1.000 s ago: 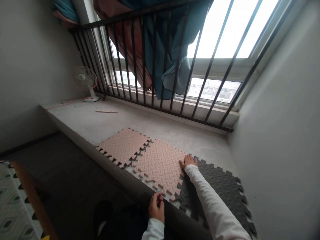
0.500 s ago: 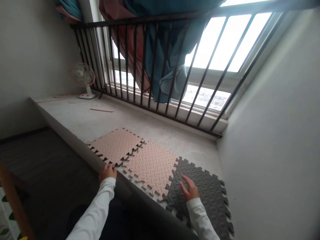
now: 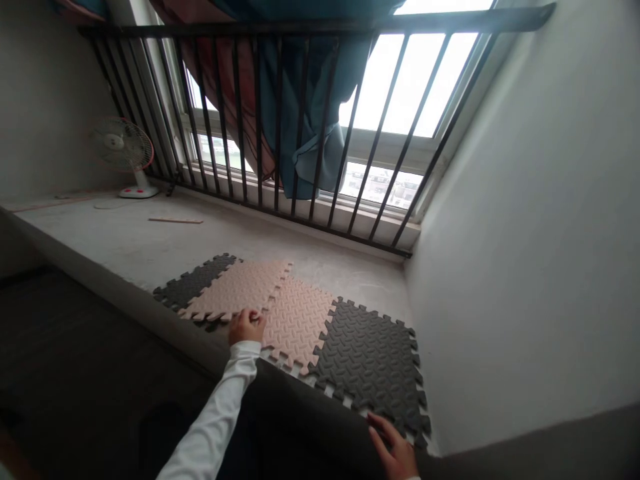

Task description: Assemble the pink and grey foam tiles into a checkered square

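Note:
My left hand [image 3: 246, 327] is closed on the near right corner of a pink foam mat tile [image 3: 235, 287]. That tile partly covers a dark grey foam tile [image 3: 193, 281], whose left strip shows. Its right edge lies against or over a second pink foam tile [image 3: 300, 317]; I cannot tell whether their teeth interlock. Further right, a dark grey foam tile [image 3: 373, 360] joins the second pink one along a toothed edge. My right hand [image 3: 395, 450], fingers apart and holding nothing, is by the near edge of this right-hand grey tile.
The tiles lie on a pale raised ledge [image 3: 125, 240] with a drop at its front. Behind runs a dark metal railing [image 3: 300, 130] before a curtained window. A small fan [image 3: 137, 187] and a thin strip [image 3: 175, 221] are to the left; a white wall [image 3: 520, 267] bounds the right.
My left hand has drawn the left pink tile rightward against its pink neighbour, uncovering part of the grey tile beneath. My right hand has moved down to the ledge's front. The view has shifted right.

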Motion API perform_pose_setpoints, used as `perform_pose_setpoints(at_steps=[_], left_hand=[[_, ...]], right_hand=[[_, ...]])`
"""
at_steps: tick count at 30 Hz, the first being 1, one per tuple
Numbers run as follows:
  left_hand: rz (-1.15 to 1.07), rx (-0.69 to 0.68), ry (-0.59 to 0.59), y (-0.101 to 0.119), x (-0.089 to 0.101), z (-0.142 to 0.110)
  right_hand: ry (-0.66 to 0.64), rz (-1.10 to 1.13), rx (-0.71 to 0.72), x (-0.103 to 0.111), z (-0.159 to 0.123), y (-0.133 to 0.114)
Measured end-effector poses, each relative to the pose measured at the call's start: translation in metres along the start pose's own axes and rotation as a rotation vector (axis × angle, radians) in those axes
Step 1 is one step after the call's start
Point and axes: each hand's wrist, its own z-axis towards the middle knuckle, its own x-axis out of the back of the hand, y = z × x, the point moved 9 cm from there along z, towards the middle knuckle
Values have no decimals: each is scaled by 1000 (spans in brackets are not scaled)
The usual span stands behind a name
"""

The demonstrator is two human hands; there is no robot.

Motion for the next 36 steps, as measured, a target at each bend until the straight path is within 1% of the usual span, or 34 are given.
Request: perform_pose_setpoints(at_steps=[2, 3, 4, 5, 7, 8, 9, 10, 11, 12, 14, 15, 17, 18, 20, 21, 23, 25, 26, 29, 31, 33, 36], left_hand=[[-84, -24, 3, 45, -1, -29], [-129, -57, -16, 69, -3, -48], [-184, -111, -59, 93, -7, -69], [-264, -194, -126, 119, -13, -93], [-442, -443, -319, 168, -24, -145], [-473, -554, -387, 183, -27, -168], [-467, -640, -455, 191, -31, -186], [-431, -683, -518, 191, -38, -196], [-361, -679, -575, 184, -47, -197], [-266, -628, -629, 170, -58, -192], [-22, -435, -721, 129, -81, -166], [95, -341, -754, 108, -90, -151], [273, -233, -816, 78, -104, -128], [334, -195, -851, 67, -110, -120], [425, -123, -921, 50, -120, -115], [455, -98, -941, 44, -124, -116], [484, -89, -933, 39, -128, -119], [477, -126, -890, 40, -130, -122], [468, -137, -874, 39, -130, -124], [455, -138, -848, 36, -133, -126], [467, -144, -840, 35, -134, -126], [492, -148, -837, 33, -135, -126], [518, -153, -833, 31, -137, -127]], right_hand=[[-3, 22, 4, -3, -5, -3], [-2, 25, 9, -4, -7, -5], [6, 20, 21, -5, -9, -8], [19, 7, 42, -5, -11, -11], [59, -51, 105, -4, -14, -18], [79, -94, 141, -3, -15, -22], [96, -146, 174, -2, -15, -25], [106, -209, 201, -3, -15, -28], [106, -282, 220, -4, -13, -32], [96, -365, 231, -7, -8, -36], [47, -551, 207, -15, 8, -43], [21, -645, 165, -19, 19, -46], [5, -810, 23, -23, 46, -50], [8, -872, -50, -24, 60, -52], [-8, -953, -177, -29, 86, -53], [-27, -972, -230, -33, 98, -50], [-57, -989, -301, -40, 117, -40], [-40, -996, -312, -45, 132, -29], [-18, -1001, -295, -46, 140, -25], [59, -1011, -233, -44, 160, -18], [95, -1011, -224, -40, 174, -17], [104, -997, -261, -37, 188, -17], [91, -959, -365, -37, 207, -15]])
